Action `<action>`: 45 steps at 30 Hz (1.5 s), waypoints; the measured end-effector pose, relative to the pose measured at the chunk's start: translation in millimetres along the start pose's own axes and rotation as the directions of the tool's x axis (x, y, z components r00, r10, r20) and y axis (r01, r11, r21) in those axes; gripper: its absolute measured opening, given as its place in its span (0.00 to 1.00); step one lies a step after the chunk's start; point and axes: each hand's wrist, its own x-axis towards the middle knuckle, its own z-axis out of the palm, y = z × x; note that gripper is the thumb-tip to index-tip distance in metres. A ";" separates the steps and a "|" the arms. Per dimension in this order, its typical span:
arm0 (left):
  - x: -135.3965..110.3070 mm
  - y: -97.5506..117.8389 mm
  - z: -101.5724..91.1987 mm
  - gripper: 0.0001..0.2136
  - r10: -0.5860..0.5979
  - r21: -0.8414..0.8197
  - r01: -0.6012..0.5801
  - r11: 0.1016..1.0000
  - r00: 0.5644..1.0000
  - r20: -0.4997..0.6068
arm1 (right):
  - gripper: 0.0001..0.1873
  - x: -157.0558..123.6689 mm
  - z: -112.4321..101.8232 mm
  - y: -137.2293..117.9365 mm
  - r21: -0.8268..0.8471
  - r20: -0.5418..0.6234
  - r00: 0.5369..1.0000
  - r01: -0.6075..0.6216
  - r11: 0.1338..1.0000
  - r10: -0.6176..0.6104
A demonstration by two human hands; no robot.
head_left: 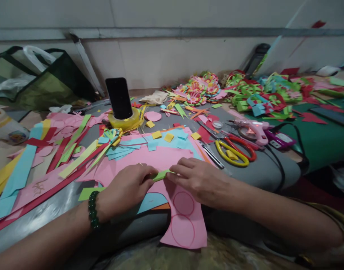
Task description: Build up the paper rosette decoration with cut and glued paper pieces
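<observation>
A short green paper strip (161, 175) is stretched between my two hands, low over a pink paper sheet (138, 161). My left hand (129, 187) pinches its left end between thumb and fingers. At the other end, the fingers of my right hand (194, 178) are closed on it. Drawn circles mark the part of the pink sheet that hangs over the table's front edge. Beneath it, blue paper (152, 202) peeks out. Just beyond my hands lie small yellow squares (169, 137) and blue paper pieces (119, 151).
Scissors with yellow and red handles (232, 153), a utility knife (211, 153) and a pink glue gun (258, 131) lie to the right. A phone (119, 98) stands in a yellow tape roll (124, 120). Paper flowers (200, 88) are heaped behind; long paper strips (22, 180) spread left.
</observation>
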 end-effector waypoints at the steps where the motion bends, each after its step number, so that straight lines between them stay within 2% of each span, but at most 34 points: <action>1: 1.2 1.1 0.5 0.09 -0.018 -0.011 0.018 1.000 1.000 -0.004 | 0.14 1.1 3.2 -1.5 -0.007 0.017 1.000 0.009 1.000 -0.009; 5: 4.0 2.3 -0.4 0.08 -0.093 -0.022 0.093 0.995 0.996 0.005 | 0.11 1.3 16.6 -2.2 -0.020 0.057 0.998 0.003 1.000 -0.002; 8: 4.5 3.1 -3.4 0.06 -0.107 -0.004 0.107 0.994 0.994 0.020 | 0.10 0.1 21.3 0.0 0.023 0.064 0.998 0.002 1.000 -0.003; 14: -1.8 2.3 -6.6 0.06 -0.139 0.075 0.136 0.988 0.990 0.039 | 0.11 1.5 14.4 -0.9 0.042 0.099 0.995 -0.006 0.999 0.002; 19: -7.1 -2.8 -6.3 0.07 -0.161 0.074 0.157 0.985 0.986 0.046 | 0.19 2.2 7.1 -6.7 0.029 0.091 0.995 -0.033 0.999 0.030; 27: -9.2 -3.8 -7.8 0.06 -0.183 0.040 0.180 0.983 0.981 0.069 | 0.15 5.1 7.3 -6.7 -0.016 0.112 0.993 -0.020 1.000 0.022; 29: -11.1 -4.2 -6.8 0.07 -0.138 0.060 0.134 0.989 0.988 0.066 | 0.15 6.8 4.9 -7.0 -0.017 0.137 0.990 -0.022 1.000 0.024; 31: -14.1 -4.5 -5.6 0.11 -0.029 0.135 0.017 0.991 0.996 0.089 | 0.14 8.7 2.2 -7.4 -0.017 0.161 0.987 -0.021 1.000 0.024; 33: -17.7 -4.6 -4.6 0.15 0.084 0.261 -0.119 0.958 0.986 0.141 | 0.14 10.4 0.4 -7.4 -0.014 0.175 0.984 -0.021 1.000 0.023; 35: -21.4 -5.0 -3.8 0.16 0.139 0.377 -0.199 0.905 0.974 0.181 | 0.13 11.5 -0.3 -7.0 -0.005 0.182 0.983 -0.025 1.000 0.025; 39: -27.2 -8.1 -1.3 0.19 0.169 0.469 -0.229 0.853 0.971 0.168 | 0.13 12.3 -0.2 -6.5 0.018 0.191 0.981 -0.037 0.999 0.033; 45: -33.1 -15.4 2.5 0.18 0.184 0.469 -0.227 0.854 0.973 0.136 | 0.12 12.8 -1.8 -7.4 0.029 0.204 0.978 -0.042 0.999 0.035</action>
